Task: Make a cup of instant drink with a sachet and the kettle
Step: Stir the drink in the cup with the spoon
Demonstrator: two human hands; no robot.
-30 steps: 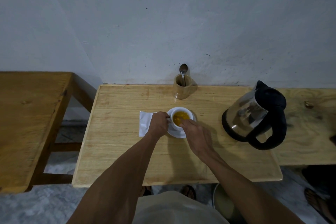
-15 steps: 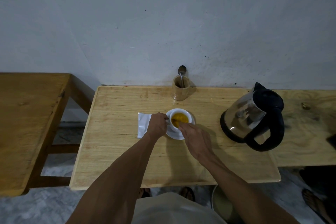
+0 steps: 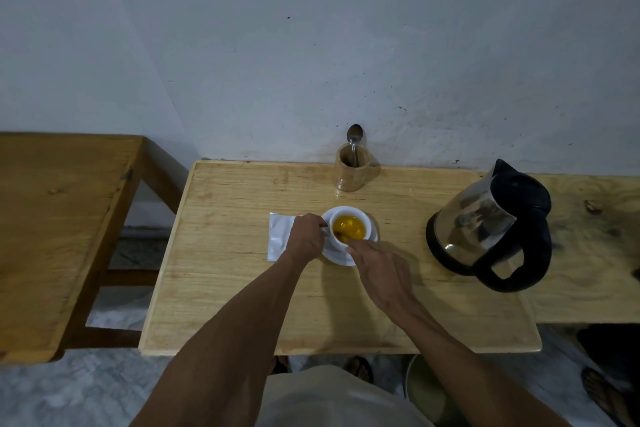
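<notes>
Hands (image 3: pixel 306 237) (image 3: pixel 379 270) steady cup (image 3: pixel 349 229) (orange drink inside).

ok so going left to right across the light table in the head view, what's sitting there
White sachet → left hand at the cup's handle → cup of yellow drink on its saucer → kettle. The wooden holder with a spoon stands behind the cup, so it is left out.

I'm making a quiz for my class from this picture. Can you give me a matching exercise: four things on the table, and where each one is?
Things:
1. kettle
2. sachet
3. spoon
4. cup

Places:
A. on a saucer
B. in the wooden holder by the wall
C. at the right of the table
D. flat, left of the saucer

Pairs: 1-C, 2-D, 3-B, 4-A
</notes>
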